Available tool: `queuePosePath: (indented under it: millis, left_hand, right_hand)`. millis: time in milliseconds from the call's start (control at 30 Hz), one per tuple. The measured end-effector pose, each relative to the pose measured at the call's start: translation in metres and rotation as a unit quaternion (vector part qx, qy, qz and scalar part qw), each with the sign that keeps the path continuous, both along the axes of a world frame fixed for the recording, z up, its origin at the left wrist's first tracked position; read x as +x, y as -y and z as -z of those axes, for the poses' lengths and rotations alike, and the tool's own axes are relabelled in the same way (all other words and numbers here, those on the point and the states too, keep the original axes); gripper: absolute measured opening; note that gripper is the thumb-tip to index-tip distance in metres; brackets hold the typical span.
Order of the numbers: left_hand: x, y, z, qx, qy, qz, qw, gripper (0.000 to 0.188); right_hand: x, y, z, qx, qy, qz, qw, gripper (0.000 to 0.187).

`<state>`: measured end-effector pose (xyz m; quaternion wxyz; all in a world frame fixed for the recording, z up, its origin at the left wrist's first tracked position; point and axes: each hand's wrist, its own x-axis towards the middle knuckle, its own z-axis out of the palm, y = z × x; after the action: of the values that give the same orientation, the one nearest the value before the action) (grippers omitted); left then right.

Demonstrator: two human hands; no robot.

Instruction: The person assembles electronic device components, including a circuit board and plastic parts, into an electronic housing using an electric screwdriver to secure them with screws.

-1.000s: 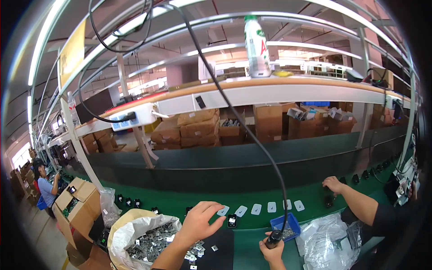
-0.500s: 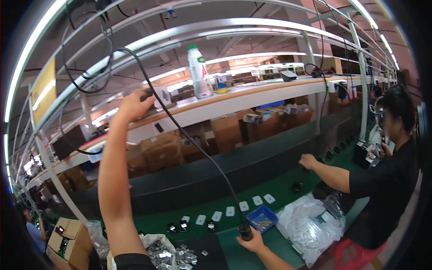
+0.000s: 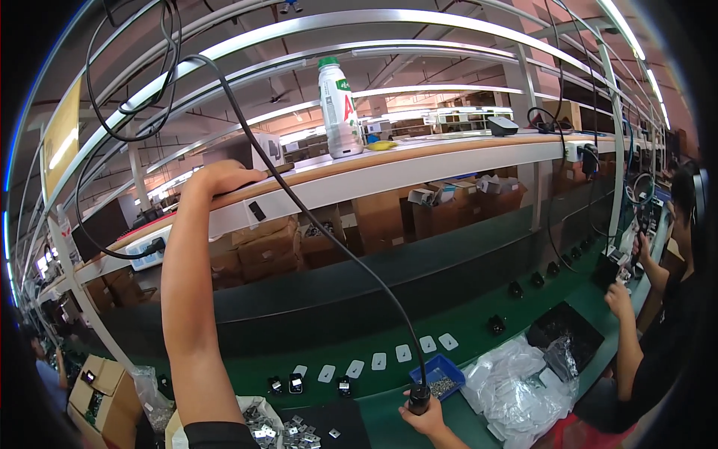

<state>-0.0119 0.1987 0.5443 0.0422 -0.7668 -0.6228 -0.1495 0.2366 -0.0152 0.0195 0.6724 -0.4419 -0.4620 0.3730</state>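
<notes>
My left arm stretches up to the shelf, where my left hand (image 3: 224,178) rests at the front edge. Its fingers are closed over a dark, flat thing that I cannot make out. Low in the middle, my right hand (image 3: 428,420) is wrapped round a black electric screwdriver (image 3: 419,399), held upright with its black cable (image 3: 329,238) rising in a long curve. Just behind that hand is a blue tray (image 3: 458,372) of small metal parts. A row of white plates (image 3: 379,362) and several small black devices (image 3: 296,384) lie on the green belt.
On the shelf stand a white bottle with a green cap (image 3: 340,112) and a power strip (image 3: 146,253). Clear plastic bags (image 3: 516,382) lie right of the tray; loose metal pieces (image 3: 301,432) lie near me. A cardboard box (image 3: 105,396) is at left. A co-worker (image 3: 669,299) sits at right.
My left hand has come down onto the shelf's edge. The screwdriver has shifted slightly right in view. The co-worker's arm has drawn back from the belt.
</notes>
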Motion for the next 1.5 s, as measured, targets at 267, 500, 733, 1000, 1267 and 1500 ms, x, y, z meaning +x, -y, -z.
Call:
queuePosePath:
  millis: [267,500,733,1000,1267,1500]
  left_hand:
    - [-0.016,-0.023,0.013,0.155,0.013,0.076,0.985,0.078]
    - [-0.007,0.001,0.017,0.286,0.042,0.151,0.945,0.083]
    - [-0.006,0.003,0.019,0.333,0.009,0.126,0.935,0.092]
    - [-0.009,-0.003,0.019,0.346,-0.012,0.127,0.93,0.09]
    - [-0.008,-0.005,0.019,0.36,-0.011,0.129,0.924,0.089]
    - [-0.008,-0.004,0.019,0.353,-0.016,0.131,0.926,0.087]
  right_hand:
    - [-0.003,0.003,0.008,0.004,-0.045,0.013,0.999,0.037]
    - [0.004,-0.003,0.012,0.014,-0.055,0.044,0.997,0.039]
    - [0.005,-0.007,0.013,0.011,-0.031,0.062,0.998,0.028]
    - [0.002,-0.004,0.006,-0.002,-0.056,0.067,0.996,0.019]
    - [0.002,-0.001,0.001,-0.007,-0.028,0.073,0.997,0.02]
    - [0.002,-0.001,0.002,-0.003,-0.057,0.049,0.997,0.031]
